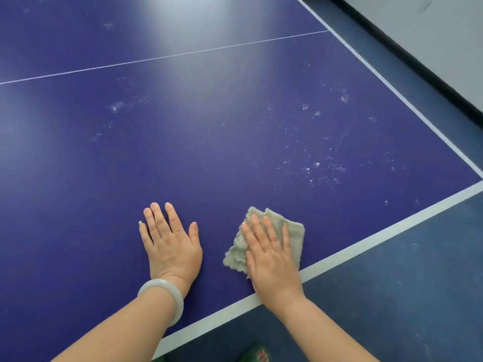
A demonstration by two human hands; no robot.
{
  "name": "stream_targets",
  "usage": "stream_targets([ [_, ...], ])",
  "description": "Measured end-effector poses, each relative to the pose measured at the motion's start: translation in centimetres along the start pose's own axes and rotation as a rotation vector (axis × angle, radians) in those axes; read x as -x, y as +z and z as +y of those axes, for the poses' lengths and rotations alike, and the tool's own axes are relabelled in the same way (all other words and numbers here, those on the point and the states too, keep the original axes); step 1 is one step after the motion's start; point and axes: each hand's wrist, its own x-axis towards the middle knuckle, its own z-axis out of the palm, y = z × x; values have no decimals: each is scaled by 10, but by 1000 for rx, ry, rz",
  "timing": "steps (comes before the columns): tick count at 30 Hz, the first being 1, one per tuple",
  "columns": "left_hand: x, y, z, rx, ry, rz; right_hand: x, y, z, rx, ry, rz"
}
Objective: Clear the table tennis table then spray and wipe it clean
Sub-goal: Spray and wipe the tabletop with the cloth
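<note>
cloth (292, 231) partly under right hand (271, 259), green shoe (254, 355) — cut off

A: Where was there room on the blue table tennis table (209, 152)?

B: Ahead of both hands the flat top lay open to the thin white centre line (167, 57) and beyond; only patches of white spray droplets (313, 168) dotted it, thickest toward the right edge.

A: And what stood in the way?

B: The left hand (171, 244) lay flat near the white end line; the right hand (271, 257) pressed a folded beige cloth (292, 231) just beside it, a narrow strip of bare top between them; right of the cloth the surface ran free to the corner.
</note>
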Motion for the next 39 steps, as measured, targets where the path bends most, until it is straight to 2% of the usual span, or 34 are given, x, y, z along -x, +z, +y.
stream_targets([
  [1, 0, 0, 0, 2, -1, 2, 5, -2, 2, 7, -184, -59],
  [2, 0, 0, 1, 1, 0, 9, 5, -7, 16, 15, -293, -95],
  [3, -1, 0, 1, -1, 0, 16, 3, -11, 37, 37, -301, -104],
  [4, -1, 1, 1, -6, -2, 20, 2, -14, 60, 47, -210, -101],
  [7, -1, 0, 2, -19, 2, 24, 5, -24, 121, -17, 415, -48],
  [8, -1, 1, 2, -18, 3, 29, 7, -26, 124, -28, 547, -18],
  [10, -1, 1, 1, -18, 1, 32, 7, -25, 102, -33, 593, 5],
  [12, -1, 2, 1, -21, 1, 33, 4, -21, 62, -14, 441, -3],
  [17, -1, 3, 1, -15, 8, 49, -27, -3, -20, -8, -220, -49],
  [19, -1, 1, 1, -22, 14, 51, -51, -1, -19, -11, -382, -106],
  [21, -2, 1, 0, -18, 20, 52, -82, -5, 5, 51, -416, -131],
  [23, -2, 2, 0, -11, 9, 45, -120, -10, 49, 106, -247, -137],
  [26, -2, 3, 1, -9, 6, 45, -150, -27, 119, -29, 390, -92],
  [27, -2, 3, 1, -7, 5, 38, -148, -32, 131, -79, 553, -79],
  [29, -2, 4, 0, -11, -1, 29, -137, -32, 127, -94, 703, -66],
  [31, -2, 4, 0, -23, 0, 40, -123, -20, 92, -20, 627, -28],
  [36, -3, 0, 1, -25, 4, 33, -123, 7, -10, 66, -44, -83],
  [39, -3, 0, 2, -31, 2, 33, -164, 3, -13, 45, -195, -162],
])
